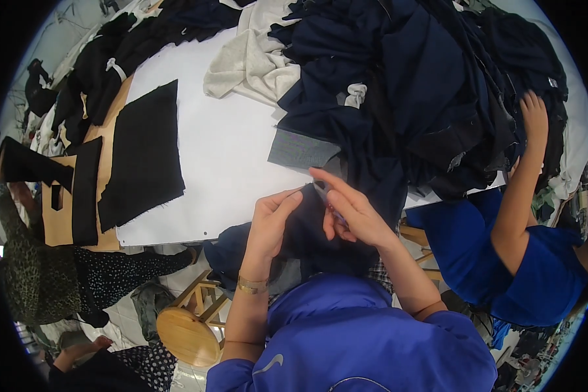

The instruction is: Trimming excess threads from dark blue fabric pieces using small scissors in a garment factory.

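Both hands pinch one dark navy fabric piece [305, 225] at the table's near edge: the left hand [272, 222] has its fingers folded over the cloth, and the right hand [349, 210] nips it beside something small I cannot make out. Left of the grip, a black cut panel [144, 153] lies flat on the white table [222, 150], seemingly finished with, while just beyond the hands a large heap of dark garments [411, 85] looks still unhandled, so most work seems to remain

Cloth pile [424, 91] right of table [228, 163]
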The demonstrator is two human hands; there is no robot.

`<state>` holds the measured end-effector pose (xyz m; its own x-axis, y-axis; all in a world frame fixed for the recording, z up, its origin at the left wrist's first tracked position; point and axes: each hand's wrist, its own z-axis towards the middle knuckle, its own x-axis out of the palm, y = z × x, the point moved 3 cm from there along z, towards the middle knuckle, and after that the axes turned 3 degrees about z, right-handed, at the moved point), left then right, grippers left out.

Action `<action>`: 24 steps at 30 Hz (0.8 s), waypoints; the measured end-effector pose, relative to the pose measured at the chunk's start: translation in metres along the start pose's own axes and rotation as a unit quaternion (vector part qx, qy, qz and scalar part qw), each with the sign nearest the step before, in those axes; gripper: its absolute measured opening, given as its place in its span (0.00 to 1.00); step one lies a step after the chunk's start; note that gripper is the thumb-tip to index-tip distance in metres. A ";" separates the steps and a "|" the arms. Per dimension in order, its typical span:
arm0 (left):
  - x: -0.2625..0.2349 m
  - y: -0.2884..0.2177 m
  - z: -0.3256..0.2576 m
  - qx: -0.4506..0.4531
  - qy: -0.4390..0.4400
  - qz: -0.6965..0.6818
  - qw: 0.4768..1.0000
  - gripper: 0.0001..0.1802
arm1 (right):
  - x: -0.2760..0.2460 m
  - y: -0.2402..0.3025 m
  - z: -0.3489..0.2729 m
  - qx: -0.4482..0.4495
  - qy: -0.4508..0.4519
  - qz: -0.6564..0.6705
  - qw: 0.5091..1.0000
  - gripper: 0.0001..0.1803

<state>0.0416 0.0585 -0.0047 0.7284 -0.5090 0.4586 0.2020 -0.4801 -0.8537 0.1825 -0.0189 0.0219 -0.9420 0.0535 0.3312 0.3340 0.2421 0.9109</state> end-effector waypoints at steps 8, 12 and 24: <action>-0.002 0.001 0.000 -0.005 0.002 -0.006 1.000 0.14 | 0.003 -0.002 0.001 0.017 0.033 -0.072 0.997 0.27; -0.001 -0.001 0.000 0.002 0.002 -0.001 1.000 0.14 | 0.004 0.000 0.001 0.028 0.029 -0.083 0.996 0.27; 0.002 0.002 -0.002 -0.004 0.001 0.015 1.000 0.13 | 0.003 -0.002 0.006 0.021 0.001 -0.009 1.000 0.26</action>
<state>0.0423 0.0553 -0.0056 0.7329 -0.5248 0.4329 0.1745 -0.4700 -0.8652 0.1785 -0.0139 0.0195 -0.9477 0.0473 0.3157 0.3158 0.2830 0.9056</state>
